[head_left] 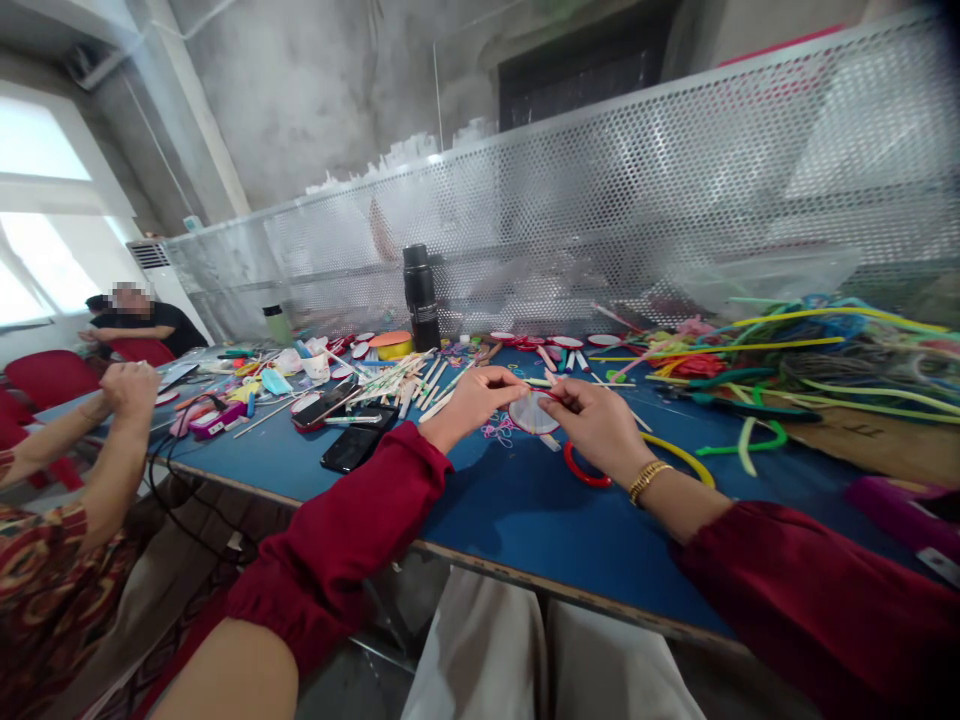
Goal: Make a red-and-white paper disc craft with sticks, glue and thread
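My left hand (472, 400) is closed in a pinch on the left edge of a small round translucent fan piece (531, 414) held just above the blue table (510, 510). My right hand (596, 425) is also closed, pinching a thin red strip at the fan piece's right edge. Both sleeves are dark red, and a gold bracelet (649, 480) sits on my right wrist. Under my right hand lie a red ring (581, 472) and a yellow curved strip (686, 457).
Black phones (352, 447) lie left of my hands. A black flask (421, 297) stands at the back by a perforated metal screen (675, 200). Sticks, discs and small parts litter the table; coloured pipe cleaners (810, 370) pile at right. Another person's hands (131, 390) are at left.
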Motion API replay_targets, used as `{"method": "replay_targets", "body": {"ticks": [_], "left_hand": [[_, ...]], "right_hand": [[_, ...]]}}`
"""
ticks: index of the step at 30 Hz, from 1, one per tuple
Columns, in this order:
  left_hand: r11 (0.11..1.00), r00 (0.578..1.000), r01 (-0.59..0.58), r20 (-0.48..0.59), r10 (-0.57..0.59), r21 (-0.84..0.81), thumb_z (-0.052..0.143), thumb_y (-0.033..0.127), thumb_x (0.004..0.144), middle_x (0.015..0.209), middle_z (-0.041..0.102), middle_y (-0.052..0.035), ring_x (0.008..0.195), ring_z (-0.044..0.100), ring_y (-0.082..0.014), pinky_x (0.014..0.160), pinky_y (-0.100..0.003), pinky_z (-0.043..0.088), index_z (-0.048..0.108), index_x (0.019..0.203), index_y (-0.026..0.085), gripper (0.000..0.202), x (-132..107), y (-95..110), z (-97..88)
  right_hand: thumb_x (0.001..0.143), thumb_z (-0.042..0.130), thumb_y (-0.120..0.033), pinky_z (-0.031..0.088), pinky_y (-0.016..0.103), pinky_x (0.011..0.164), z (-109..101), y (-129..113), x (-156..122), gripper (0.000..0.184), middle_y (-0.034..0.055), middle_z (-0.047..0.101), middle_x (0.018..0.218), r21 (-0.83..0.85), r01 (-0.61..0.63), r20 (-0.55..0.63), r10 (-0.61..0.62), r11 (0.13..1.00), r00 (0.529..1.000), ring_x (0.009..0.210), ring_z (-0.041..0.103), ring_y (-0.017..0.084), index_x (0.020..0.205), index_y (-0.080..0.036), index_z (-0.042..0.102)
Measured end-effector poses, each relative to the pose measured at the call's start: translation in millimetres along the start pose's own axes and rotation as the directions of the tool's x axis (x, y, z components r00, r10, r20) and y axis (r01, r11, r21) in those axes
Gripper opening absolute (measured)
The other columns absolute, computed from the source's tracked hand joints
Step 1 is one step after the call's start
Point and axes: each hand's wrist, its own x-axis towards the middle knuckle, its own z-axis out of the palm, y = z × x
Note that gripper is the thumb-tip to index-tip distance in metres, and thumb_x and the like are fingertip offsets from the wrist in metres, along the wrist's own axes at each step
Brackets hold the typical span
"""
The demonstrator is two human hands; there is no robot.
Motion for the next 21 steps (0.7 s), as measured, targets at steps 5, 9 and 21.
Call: {"method": "replay_targets", "body": {"ticks": [5,9,21], "left_hand": [[1.0,1.0,-0.006,0.019,0.006,0.014,0.077,0.039,0.074,0.076,0.067,-0.0028,0.066,0.052,-0.0106,0.064,-0.026,0.042,0.075,0.084,0.013,0.028,0.6,0.5,-0.7],[0.999,1.0,-0.021,-0.007,0.022,0.037,0.078,0.037,0.074,0.081,0.07,-0.0044,0.07,0.055,-0.0116,0.067,-0.027,0.043,0.074,0.083,0.013,0.026,0.6,1.3,0.5],[0.997,0.996,-0.062,-0.064,0.065,0.053,0.072,0.035,0.079,0.078,0.066,-0.0028,0.069,0.055,-0.0117,0.066,-0.026,0.043,0.071,0.083,0.013,0.022,-2.5,7.8,8.4]], "right_hand": [[0.086,0.061,-0.047,0.034,0.03,0.058,0.2,-0.6,-0.3,0.028,0.0003,0.059,0.063,0.008,-0.001,-0.003,0.001,1.0,1.0,0.057,0.049,0.015,0.073,-0.022,0.06],[0.085,0.061,-0.047,0.036,0.031,0.059,-0.4,-0.9,0.3,0.028,0.0011,0.061,0.064,0.006,-0.007,0.002,0.007,1.0,1.0,0.059,0.051,0.016,0.073,-0.022,0.061],[0.084,0.061,-0.058,0.037,0.031,0.057,1.8,1.2,3.7,0.038,-0.0007,0.055,0.06,0.095,-0.045,-0.012,0.046,0.994,0.999,0.058,0.048,0.017,0.07,-0.023,0.057]]}}
